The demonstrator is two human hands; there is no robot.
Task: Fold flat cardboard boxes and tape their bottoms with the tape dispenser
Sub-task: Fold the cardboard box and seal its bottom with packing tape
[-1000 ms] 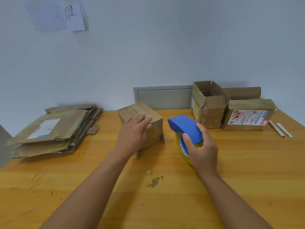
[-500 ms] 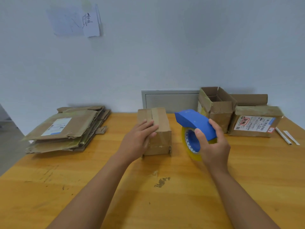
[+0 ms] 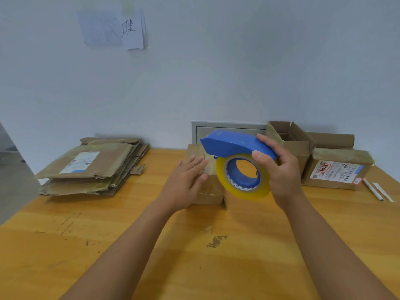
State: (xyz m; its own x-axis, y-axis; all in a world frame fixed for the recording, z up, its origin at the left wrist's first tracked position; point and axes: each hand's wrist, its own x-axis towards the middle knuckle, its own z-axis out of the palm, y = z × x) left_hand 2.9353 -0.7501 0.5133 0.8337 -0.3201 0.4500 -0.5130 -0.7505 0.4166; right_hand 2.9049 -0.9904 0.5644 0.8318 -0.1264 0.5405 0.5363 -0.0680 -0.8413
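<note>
On the worktop the stack of flat boxes sits far left and two finished boxes far right, while the box I'm working on stands in the middle, now squared to me rather than skewed as it was a second ago. My left hand rests flat against its near top, fingers straight, grip released. My right hand grasps the dispenser, which has risen off the worktop to just above the box, so I judge the bottom seam is about to be taped.
</note>
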